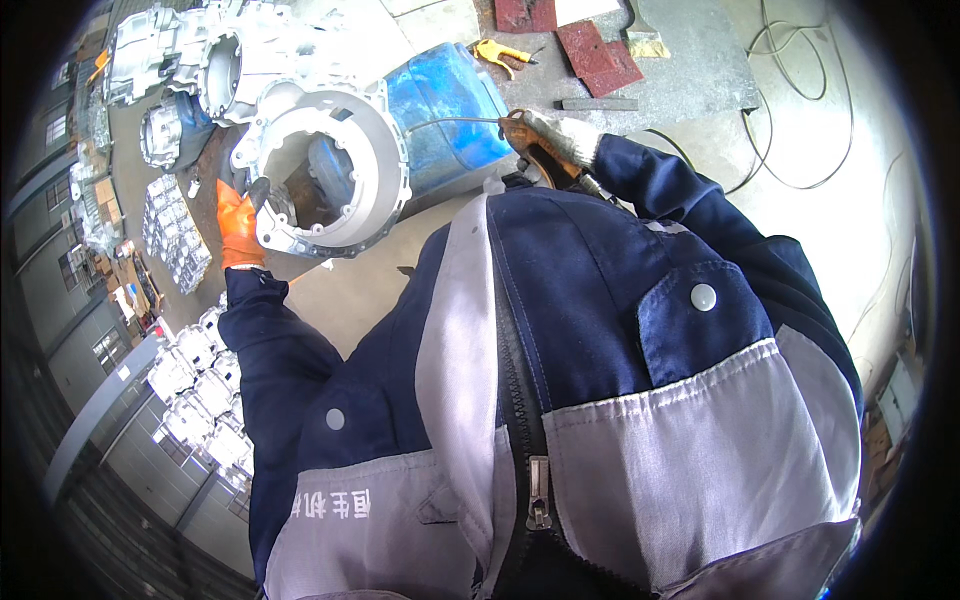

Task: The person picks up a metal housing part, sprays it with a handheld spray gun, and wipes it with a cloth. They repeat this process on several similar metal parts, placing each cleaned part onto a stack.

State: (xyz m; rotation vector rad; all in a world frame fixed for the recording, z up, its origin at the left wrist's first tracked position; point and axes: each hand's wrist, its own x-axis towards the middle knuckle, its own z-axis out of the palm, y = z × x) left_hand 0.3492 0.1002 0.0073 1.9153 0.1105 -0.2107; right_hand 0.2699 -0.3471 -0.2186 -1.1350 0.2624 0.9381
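My left hand, in an orange glove with dark fingertips, grips the left edge of a round silver metal casting housing. The housing's wide opening is tilted up toward me, with bolt lugs around its inner rim. My right hand, in a whitish glove, is closed around a worn orange air blow gun. From the gun a long thin metal nozzle reaches left to the housing's right side; whether its tip touches cannot be told. A blue plastic drum lies right beside the housing, partly hidden by it.
More silver castings stand at the far left, and others lie lower left. On the grey table are a yellow blow gun, dark red abrasive sheets and a dark flat bar. A hose loops across the floor at right.
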